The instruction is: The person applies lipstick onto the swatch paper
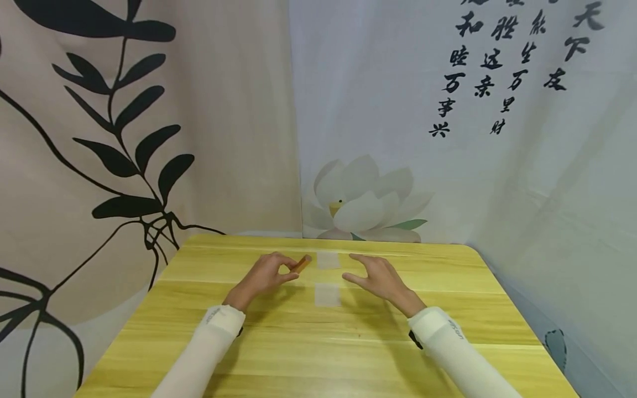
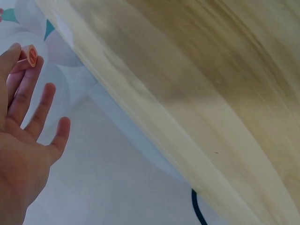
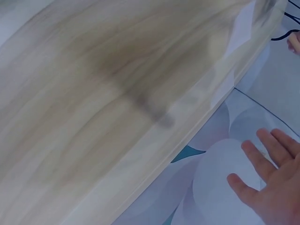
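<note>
Small orange stick (image 1: 302,263) sits just left of the frame's centre, in your left hand (image 1: 266,276). You pinch it between thumb and nearest fingers, low on its length, so its far end sticks out free, tilted toward the upper right. Left wrist view, upper left: that end faces outward with a reddish marking, too small to read. Your last two fingers stand spread away from it, probably because so light a piece needs only a fingertip grip.

Your right hand (image 1: 380,278), right of centre, holds nothing; thumb and forefinger stand wide apart, pointing toward the middle. Right wrist view, lower right, shows the fingers spread and bare. It seems placed to mirror the left.

Between your hands, two pale patches (image 1: 327,295) lie one above the other on the wooden table (image 1: 368,342), likely marking its middle. Neither hand touches them. Shadows fall on the wood below both hands, so you appear to hold them, and the stick, raised off the surface.
</note>
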Motion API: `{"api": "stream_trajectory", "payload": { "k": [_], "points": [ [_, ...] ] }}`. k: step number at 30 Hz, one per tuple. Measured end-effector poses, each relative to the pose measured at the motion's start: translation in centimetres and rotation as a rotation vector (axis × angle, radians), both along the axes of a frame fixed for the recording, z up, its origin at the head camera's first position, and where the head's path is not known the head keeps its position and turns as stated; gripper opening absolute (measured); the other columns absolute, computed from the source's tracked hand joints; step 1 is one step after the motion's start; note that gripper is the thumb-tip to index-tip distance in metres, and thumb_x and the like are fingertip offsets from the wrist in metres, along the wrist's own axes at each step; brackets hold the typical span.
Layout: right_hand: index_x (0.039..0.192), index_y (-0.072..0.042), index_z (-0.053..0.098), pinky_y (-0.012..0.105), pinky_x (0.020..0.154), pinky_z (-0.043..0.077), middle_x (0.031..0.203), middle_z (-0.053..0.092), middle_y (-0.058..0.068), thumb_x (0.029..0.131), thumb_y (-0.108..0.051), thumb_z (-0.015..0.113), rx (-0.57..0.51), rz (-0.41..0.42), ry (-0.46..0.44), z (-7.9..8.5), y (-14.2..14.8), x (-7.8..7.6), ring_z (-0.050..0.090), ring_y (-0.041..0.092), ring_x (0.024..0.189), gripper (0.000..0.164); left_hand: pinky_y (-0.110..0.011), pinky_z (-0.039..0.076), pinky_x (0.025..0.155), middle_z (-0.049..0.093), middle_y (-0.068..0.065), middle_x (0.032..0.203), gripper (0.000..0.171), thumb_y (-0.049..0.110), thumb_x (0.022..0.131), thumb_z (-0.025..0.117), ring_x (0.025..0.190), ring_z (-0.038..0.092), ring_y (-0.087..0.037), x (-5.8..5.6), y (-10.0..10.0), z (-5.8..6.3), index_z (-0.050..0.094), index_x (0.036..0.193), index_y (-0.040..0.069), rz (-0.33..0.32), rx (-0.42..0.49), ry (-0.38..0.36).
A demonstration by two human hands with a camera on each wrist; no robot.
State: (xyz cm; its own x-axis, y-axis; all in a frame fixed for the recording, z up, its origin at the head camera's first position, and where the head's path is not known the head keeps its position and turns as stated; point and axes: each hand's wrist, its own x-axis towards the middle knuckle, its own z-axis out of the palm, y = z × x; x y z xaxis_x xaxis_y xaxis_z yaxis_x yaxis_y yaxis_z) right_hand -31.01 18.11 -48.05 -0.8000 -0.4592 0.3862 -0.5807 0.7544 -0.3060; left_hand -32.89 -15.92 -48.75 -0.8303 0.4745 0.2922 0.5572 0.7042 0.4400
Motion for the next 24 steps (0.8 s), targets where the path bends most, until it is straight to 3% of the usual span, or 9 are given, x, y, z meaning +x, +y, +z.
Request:
{"api": "stream_trajectory", "payload": {
  "k": [3, 6, 10, 13, 15, 18, 21, 23, 24],
  "points": [
    [0.14, -0.007, 0.064, 0.041, 0.08, 0.059, 0.055, 0.046, -0.014, 0.095, -0.052, 0.074, 0.002, 0.013, 0.015, 0.1, -0.3, 0.0, 0.022, 0.001, 0.041, 0.065, -0.05, 0.053, 0.099, 0.076, 0.007, 0.101, 0.023, 0.029, 0.091, 0.083, 0.106, 0.069, -0.023, 0.1, 0.5, 0.1, 0.081, 0.111, 0.017, -0.012, -0.008, 0.007],
    [0.141, -0.007, 0.064, 0.039, 0.075, 0.058, 0.05, 0.04, -0.017, 0.095, -0.049, 0.074, -0.003, 0.023, 0.02, 0.1, -0.5, 0.1, 0.02, 0.001, 0.04, 0.063, -0.049, 0.053, 0.097, 0.076, 0.006, 0.101, 0.024, 0.029, 0.091, 0.083, 0.105, 0.069, -0.025, 0.3, 0.9, 0.3, 0.081, 0.111, 0.015, -0.025, -0.013, 0.027],
    [0.142, -0.008, 0.064, 0.032, 0.067, 0.052, 0.047, 0.039, -0.016, 0.096, -0.05, 0.073, -0.009, 0.027, -0.002, 0.2, -0.8, 0.1, 0.021, 0.001, 0.04, 0.063, -0.049, 0.054, 0.094, 0.077, 0.005, 0.099, 0.024, 0.028, 0.091, 0.083, 0.102, 0.069, -0.025, 0.4, 1.6, 0.5, 0.081, 0.11, 0.014, -0.052, -0.005, 0.056],
    [0.143, -0.009, 0.062, 0.032, 0.068, 0.052, 0.051, 0.046, -0.011, 0.096, -0.052, 0.072, -0.011, 0.027, -0.041, 0.4, -1.2, 0.2, 0.022, 0.001, 0.04, 0.064, -0.048, 0.054, 0.093, 0.077, 0.006, 0.099, 0.024, 0.029, 0.091, 0.083, 0.101, 0.069, -0.023, 0.3, 2.1, 0.5, 0.082, 0.11, 0.014, -0.075, -0.008, 0.071],
    [0.144, -0.009, 0.062, 0.034, 0.073, 0.055, 0.062, 0.059, -0.005, 0.097, -0.051, 0.071, -0.021, 0.036, -0.058, 0.4, -1.6, 0.1, 0.028, 0.004, 0.041, 0.064, -0.048, 0.053, 0.094, 0.077, 0.006, 0.1, 0.025, 0.03, 0.091, 0.082, 0.1, 0.069, -0.022, 0.3, 2.5, 0.5, 0.082, 0.11, 0.015, -0.086, -0.012, 0.077],
    [0.144, -0.009, 0.061, 0.041, 0.085, 0.058, 0.102, 0.076, 0.006, 0.097, -0.048, 0.072, -0.047, 0.061, -0.075, 0.6, -2.2, 0.1, 0.052, 0.01, 0.052, 0.063, -0.05, 0.053, 0.094, 0.078, 0.004, 0.1, 0.026, 0.03, 0.091, 0.083, 0.1, 0.07, -0.023, 0.3, 2.9, 0.5, 0.082, 0.111, 0.013, -0.1, -0.006, 0.088],
    [0.145, -0.01, 0.061, 0.046, 0.096, 0.056, 0.138, 0.067, 0.01, 0.097, -0.047, 0.073, -0.062, 0.077, -0.083, 0.9, -2.8, 0.1, 0.071, 0.019, 0.08, 0.062, -0.051, 0.053, 0.095, 0.078, 0.003, 0.1, 0.027, 0.029, 0.09, 0.083, 0.099, 0.07, -0.022, 0.3, 3.2, 0.6, 0.082, 0.111, 0.013, -0.103, -0.008, 0.095],
    [0.145, -0.01, 0.061, 0.046, 0.094, 0.057, 0.141, 0.065, 0.009, 0.097, -0.047, 0.073, -0.075, 0.084, -0.098, 1.0, -3.1, 0.1, 0.07, 0.018, 0.077, 0.061, -0.05, 0.053, 0.095, 0.078, 0.004, 0.1, 0.026, 0.029, 0.091, 0.083, 0.098, 0.07, -0.021, 0.4, 3.4, 0.6, 0.082, 0.111, 0.013, -0.107, -0.012, 0.1],
    [0.145, -0.01, 0.061, 0.045, 0.092, 0.057, 0.141, 0.065, 0.009, 0.097, -0.046, 0.072, -0.082, 0.089, -0.107, 1.0, -3.3, 0.1, 0.065, 0.015, 0.066, 0.061, -0.05, 0.053, 0.094, 0.078, 0.003, 0.1, 0.026, 0.029, 0.091, 0.083, 0.098, 0.07, -0.021, 0.4, 3.5, 0.6, 0.082, 0.111, 0.013, -0.11, -0.011, 0.103]
  ]
}}
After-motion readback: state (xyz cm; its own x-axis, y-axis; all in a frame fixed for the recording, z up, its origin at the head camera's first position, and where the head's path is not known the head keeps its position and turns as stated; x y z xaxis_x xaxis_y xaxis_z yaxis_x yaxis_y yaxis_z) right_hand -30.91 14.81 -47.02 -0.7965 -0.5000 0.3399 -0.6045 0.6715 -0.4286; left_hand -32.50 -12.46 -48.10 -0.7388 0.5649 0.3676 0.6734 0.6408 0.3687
